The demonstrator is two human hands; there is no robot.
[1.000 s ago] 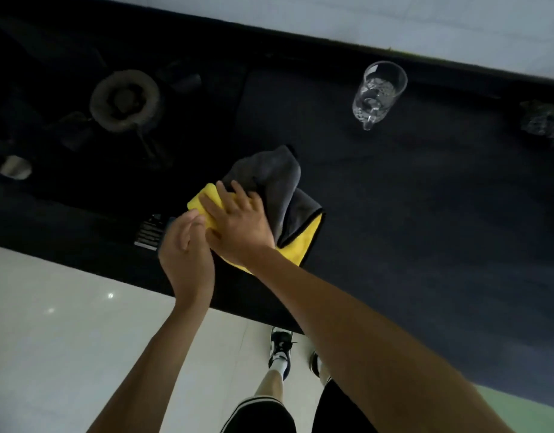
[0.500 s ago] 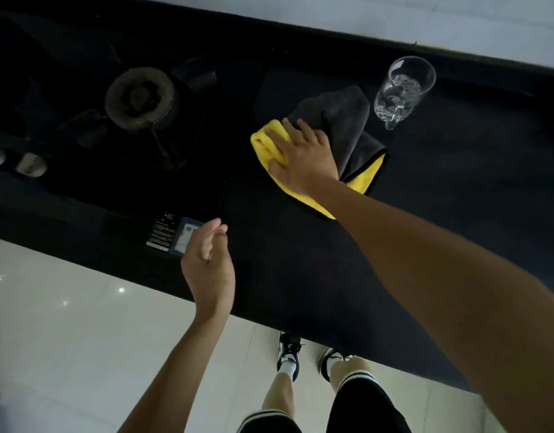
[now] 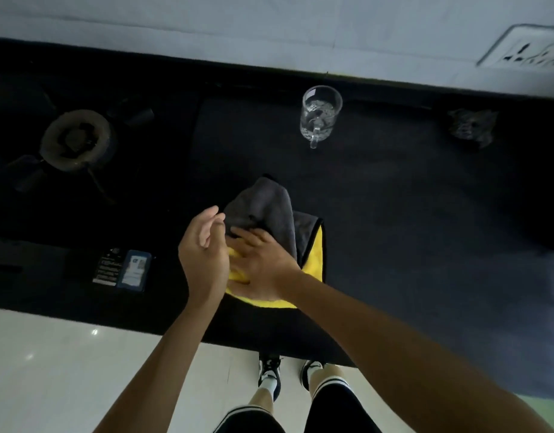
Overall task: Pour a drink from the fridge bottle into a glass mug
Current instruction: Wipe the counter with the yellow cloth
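A clear glass mug (image 3: 321, 115) stands upright near the back of the dark countertop (image 3: 410, 214), its handle pointing toward me. A grey and yellow cloth (image 3: 275, 214) lies on the counter near the front edge. My right hand (image 3: 260, 267) presses flat on the cloth with straight fingers. My left hand (image 3: 203, 251) hovers just left of it with loosely curved fingers and holds nothing. No bottle is in view.
A gas burner (image 3: 75, 139) sits at the left on the dark hob. A label sticker (image 3: 122, 270) is on the hob's front. A crumpled dark object (image 3: 470, 126) lies at the back right. A wall socket (image 3: 525, 48) is top right. White floor lies below.
My right hand has dragged the cloth back from beside the mug toward the front edge. My left hand has come back up next to it.
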